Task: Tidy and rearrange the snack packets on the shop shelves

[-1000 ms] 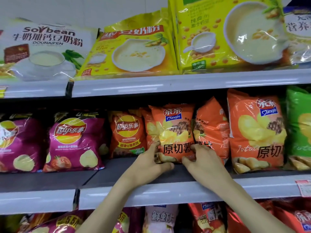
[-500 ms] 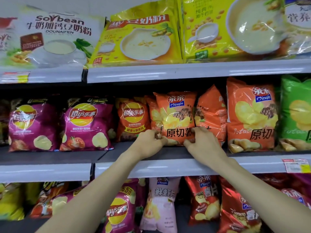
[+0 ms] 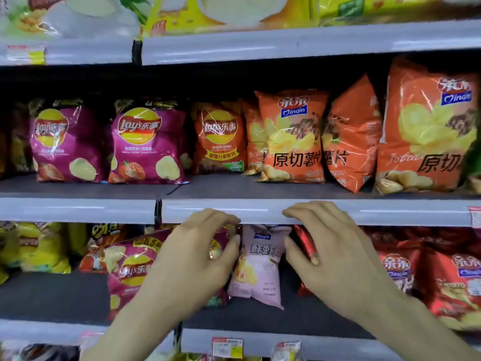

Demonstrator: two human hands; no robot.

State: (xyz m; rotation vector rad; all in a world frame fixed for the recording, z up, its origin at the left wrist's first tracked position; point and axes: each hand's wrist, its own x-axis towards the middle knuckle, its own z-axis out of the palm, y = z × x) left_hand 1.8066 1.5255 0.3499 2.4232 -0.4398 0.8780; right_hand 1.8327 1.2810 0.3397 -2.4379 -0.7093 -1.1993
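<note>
1. Shop shelves fill the head view, the only 1 there is: a middle shelf [image 3: 338, 212] with purple and orange crisp bags, and a lower shelf [image 3: 260, 319] with purple, pink and red ones.
2. 1 second ago both hands were up on the middle shelf, at the base of the orange packet [image 3: 292, 136]. That packet now stands upright and face-forward with nobody touching it, so that spot looks finished.
3. The 2 hands have dropped to the lower shelf. The left hand [image 3: 192, 259] and the right hand [image 3: 335, 259] sit either side of the pink packet [image 3: 260, 269], which stands a little tilted between a purple packet [image 3: 132, 269] and the red packets [image 3: 447, 277].
4. On each hand the fingers are spread and loosely curved, thumbs pointing in toward the pink packet's edges. Nothing is gripped yet; motion blur hides whether the thumbs already touch the bag.
5. My guess is the pink packet is next: a 2-sided pinch, then straightening it or moving it to its own kind.
</note>
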